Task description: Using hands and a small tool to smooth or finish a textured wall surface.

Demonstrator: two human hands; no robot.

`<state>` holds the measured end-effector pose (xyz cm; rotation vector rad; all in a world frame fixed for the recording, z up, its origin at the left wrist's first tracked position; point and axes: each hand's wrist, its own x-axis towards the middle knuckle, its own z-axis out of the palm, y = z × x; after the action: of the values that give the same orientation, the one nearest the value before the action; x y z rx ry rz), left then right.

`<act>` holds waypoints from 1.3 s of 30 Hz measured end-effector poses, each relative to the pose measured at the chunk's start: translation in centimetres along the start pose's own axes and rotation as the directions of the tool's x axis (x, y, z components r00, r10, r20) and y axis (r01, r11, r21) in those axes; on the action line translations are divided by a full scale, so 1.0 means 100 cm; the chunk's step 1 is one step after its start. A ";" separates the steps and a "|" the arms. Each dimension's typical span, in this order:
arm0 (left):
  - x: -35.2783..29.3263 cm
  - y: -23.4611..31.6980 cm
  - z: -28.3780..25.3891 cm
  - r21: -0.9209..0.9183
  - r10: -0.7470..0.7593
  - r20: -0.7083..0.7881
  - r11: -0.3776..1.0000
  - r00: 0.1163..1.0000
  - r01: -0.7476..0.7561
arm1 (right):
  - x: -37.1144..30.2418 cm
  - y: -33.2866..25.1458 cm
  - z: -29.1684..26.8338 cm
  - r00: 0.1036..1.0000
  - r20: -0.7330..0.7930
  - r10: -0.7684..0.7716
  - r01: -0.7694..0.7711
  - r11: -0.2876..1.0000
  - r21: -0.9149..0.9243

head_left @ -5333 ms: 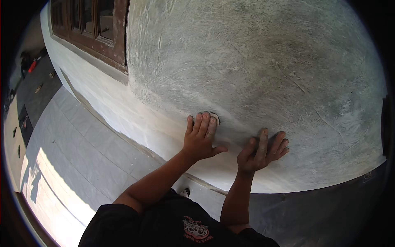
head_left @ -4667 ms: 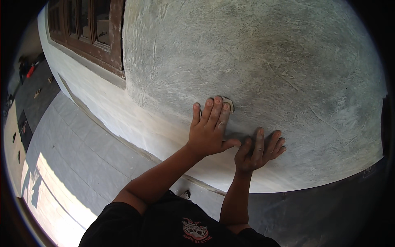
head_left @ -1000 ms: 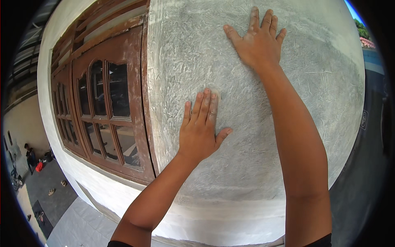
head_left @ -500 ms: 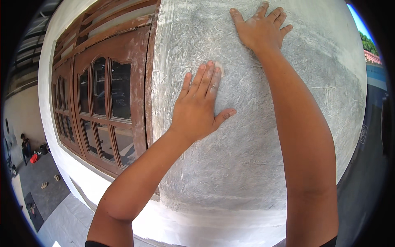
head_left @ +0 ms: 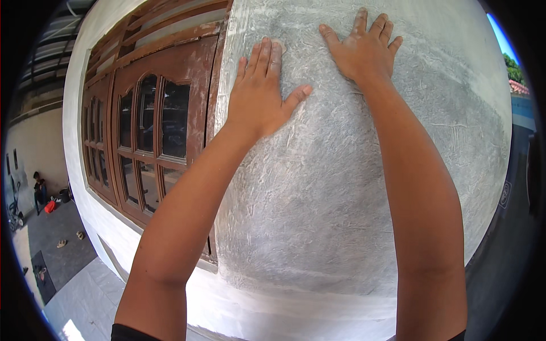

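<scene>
Both palms are pressed to a rough grey plastered wall (head_left: 318, 199) with streaky, swirled texture. My left hand (head_left: 257, 99) lies flat near the wall's edge beside the window frame, its fingers stretched upward and its thumb spread to the right. A small pale flat piece (head_left: 283, 48) peeks out at its fingertips; most of it is hidden, and I cannot tell what it is. Higher up and to the right, my right hand (head_left: 364, 55) rests on the plaster with its fingers spread. Whitish dust marks the fingers of both hands.
Left of the plaster is a brown wooden window (head_left: 196, 108) with dark panes, set in a white surround. Farther left, a person (head_left: 40, 190) sits by the wall near a red item (head_left: 50, 206). Sandals (head_left: 61, 243) lie on the dark floor.
My left hand has slid up and slightly left along the wall, the pale piece moving with it. My right hand stays at nearly the same place, and the view has shifted slightly.
</scene>
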<state>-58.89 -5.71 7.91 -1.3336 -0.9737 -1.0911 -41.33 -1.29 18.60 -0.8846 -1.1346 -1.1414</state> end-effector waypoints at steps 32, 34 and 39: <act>-0.042 -0.027 -0.008 -0.105 0.137 -0.019 0.985 0.990 -0.138 | -0.054 -0.026 -0.033 0.887 -0.043 -0.460 0.458 0.864 0.211; -0.053 -0.034 -0.013 -0.172 0.209 0.070 0.966 0.975 -0.194 | -0.053 -0.030 -0.033 0.888 -0.032 -0.459 0.456 0.868 0.197; 0.000 -0.070 -0.008 -0.092 0.112 -0.079 0.989 0.991 -0.119 | -0.052 -0.046 -0.035 0.900 -0.011 -0.436 0.428 0.879 0.211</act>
<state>-65.75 -6.11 9.58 -1.4005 -0.7879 -1.1019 -45.22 -4.41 12.64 -0.4981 -1.5025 -1.3376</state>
